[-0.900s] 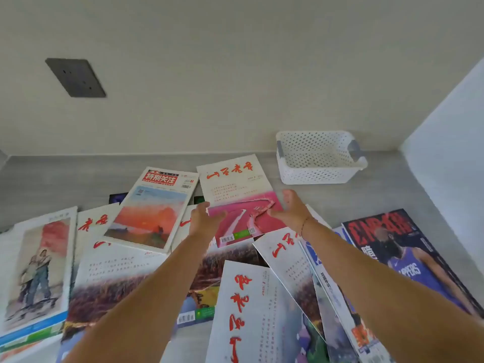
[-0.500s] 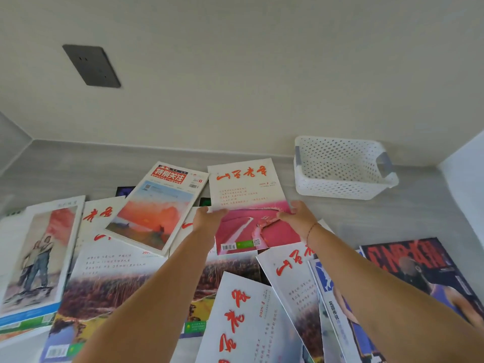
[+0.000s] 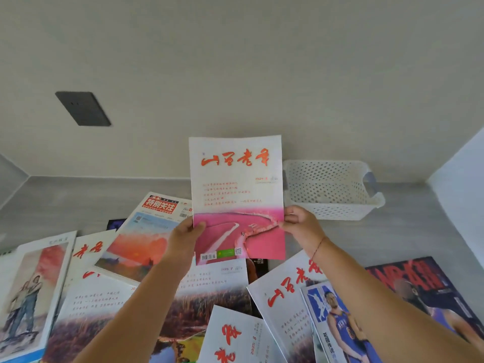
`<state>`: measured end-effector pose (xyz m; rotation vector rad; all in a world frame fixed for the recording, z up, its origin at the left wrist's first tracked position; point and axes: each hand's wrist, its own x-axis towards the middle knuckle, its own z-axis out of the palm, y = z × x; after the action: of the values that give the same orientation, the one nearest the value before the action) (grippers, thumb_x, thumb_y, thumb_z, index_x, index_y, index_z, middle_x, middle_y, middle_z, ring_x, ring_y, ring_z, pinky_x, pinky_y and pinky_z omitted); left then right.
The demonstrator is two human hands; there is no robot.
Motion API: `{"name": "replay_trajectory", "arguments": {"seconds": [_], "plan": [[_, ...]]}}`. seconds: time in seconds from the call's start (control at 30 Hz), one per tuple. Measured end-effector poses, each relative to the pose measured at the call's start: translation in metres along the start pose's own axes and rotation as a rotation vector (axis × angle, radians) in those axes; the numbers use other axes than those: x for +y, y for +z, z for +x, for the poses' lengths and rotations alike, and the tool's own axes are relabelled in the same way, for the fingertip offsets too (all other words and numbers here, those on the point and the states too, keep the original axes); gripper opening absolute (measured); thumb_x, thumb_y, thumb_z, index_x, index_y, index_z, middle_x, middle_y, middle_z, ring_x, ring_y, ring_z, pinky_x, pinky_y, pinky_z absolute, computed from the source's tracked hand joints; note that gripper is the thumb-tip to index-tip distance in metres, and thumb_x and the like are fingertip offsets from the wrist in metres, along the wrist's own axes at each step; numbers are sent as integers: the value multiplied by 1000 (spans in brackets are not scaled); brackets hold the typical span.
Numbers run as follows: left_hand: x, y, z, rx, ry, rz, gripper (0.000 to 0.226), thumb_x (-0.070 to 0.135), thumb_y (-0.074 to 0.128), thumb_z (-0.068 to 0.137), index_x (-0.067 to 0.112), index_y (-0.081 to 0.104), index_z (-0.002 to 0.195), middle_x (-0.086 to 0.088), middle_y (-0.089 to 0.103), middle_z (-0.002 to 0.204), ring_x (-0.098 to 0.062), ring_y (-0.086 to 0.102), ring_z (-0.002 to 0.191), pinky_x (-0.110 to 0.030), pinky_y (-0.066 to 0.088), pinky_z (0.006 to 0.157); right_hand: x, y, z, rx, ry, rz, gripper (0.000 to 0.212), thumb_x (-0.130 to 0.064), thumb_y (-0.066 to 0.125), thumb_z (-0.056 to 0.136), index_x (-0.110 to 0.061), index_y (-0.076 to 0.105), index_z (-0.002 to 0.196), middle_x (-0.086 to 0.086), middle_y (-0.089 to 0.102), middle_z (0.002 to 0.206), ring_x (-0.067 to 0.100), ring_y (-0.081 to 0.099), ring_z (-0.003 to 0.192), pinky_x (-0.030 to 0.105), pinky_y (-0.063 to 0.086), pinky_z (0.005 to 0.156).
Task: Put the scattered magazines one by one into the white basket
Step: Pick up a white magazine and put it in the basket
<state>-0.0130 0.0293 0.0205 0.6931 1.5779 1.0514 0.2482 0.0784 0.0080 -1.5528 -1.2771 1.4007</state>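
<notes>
So a pink-and-white magazine (image 3: 237,197) was held up off the bench (image 3: 65,203), upright with its cover facing the camera, red brush-style lettering across the top and a pink landscape on the lower half. It was gripped on both sides: the left hand (image 3: 183,241) was clamped on the lower left edge with the thumb laid over the cover, and the right hand (image 3: 301,227) was pinched on the lower right edge. A thin red string could be seen on the right wrist.

The white basket (image 3: 331,189) was sat on the bench just to the right of the raised magazine, back near the wall, and looked empty from what could be seen through the perforated sides. The magazine's right edge overlapped the basket's left end in the view, but whether they touched couldn't be told.

The rest of the magazines were left spread over the bench below, overlapping each other: one with a red title box and a sunset (image 3: 146,237) behind the left hand, a basketball one with a blue jersey (image 3: 337,323) and a dark red-lettered one (image 3: 429,289) under the right forearm. A dark wall plate (image 3: 83,108) was seen up on the left.
</notes>
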Motion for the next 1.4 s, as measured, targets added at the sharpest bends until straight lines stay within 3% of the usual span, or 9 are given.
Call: {"name": "replay_trajectory", "arguments": {"seconds": [0.1,0.23,0.47,0.6,0.7,0.83,0.93,1.17,1.4], "plan": [[38,26,4,-34,100,63,16,16,55,93,21,69,100,-10,70,106,-34,65,98,-46,54,87,-28,-35,4,76,-102,18,23,0,66,81,-22,61,83,-2,71,86,13,67,80,25,52,70],[88,93,24,-139,250,122,20,7,55,92,18,69,102,1,72,93,-16,67,81,-22,55,67,-59,-101,23,227,-146,73,23,3,63,83,-19,60,83,1,69,85,13,65,73,22,54,59],[121,206,59,-171,318,265,26,-2,47,90,8,65,107,-12,69,105,-33,65,101,-49,53,90,-71,-192,67,434,-122,58,23,4,61,83,-18,59,78,3,64,83,15,63,74,14,55,54],[115,240,78,-135,290,344,22,5,48,91,12,67,98,-14,70,100,-34,66,97,-48,55,88,-54,-215,93,484,-54,48,21,-3,61,86,-20,57,75,5,63,83,22,64,77,36,57,78],[106,252,90,-110,275,403,21,7,48,92,10,67,99,-11,70,94,-29,65,86,-43,56,83,-37,-219,105,475,10,33,8,-6,58,88,-12,58,84,4,61,81,27,64,81,44,56,86],[98,261,102,-60,273,469,23,7,44,93,7,66,100,-10,68,93,-29,63,82,-38,54,76,-25,-212,112,494,51,-20,8,-8,54,91,-9,62,91,14,66,89,33,67,89,39,56,85],[93,262,110,-7,268,473,20,9,45,93,4,65,94,-12,68,88,-30,62,79,-38,53,74,-27,-208,119,524,33,-149,16,-8,50,92,-2,66,91,24,68,92,38,67,93,48,55,87],[89,258,116,52,286,482,21,12,52,91,14,62,73,-6,65,73,-22,52,64,-30,44,61,-30,-197,129,560,14,-265,28,-15,47,93,3,56,74,27,65,83,42,66,92,34,49,66],[92,253,123,51,315,492,18,18,54,92,16,70,82,-3,67,74,-20,55,64,-31,50,64,-29,-193,133,586,10,-234,29,-17,47,94,4,60,81,23,62,77,41,66,91,32,44,64]]}}
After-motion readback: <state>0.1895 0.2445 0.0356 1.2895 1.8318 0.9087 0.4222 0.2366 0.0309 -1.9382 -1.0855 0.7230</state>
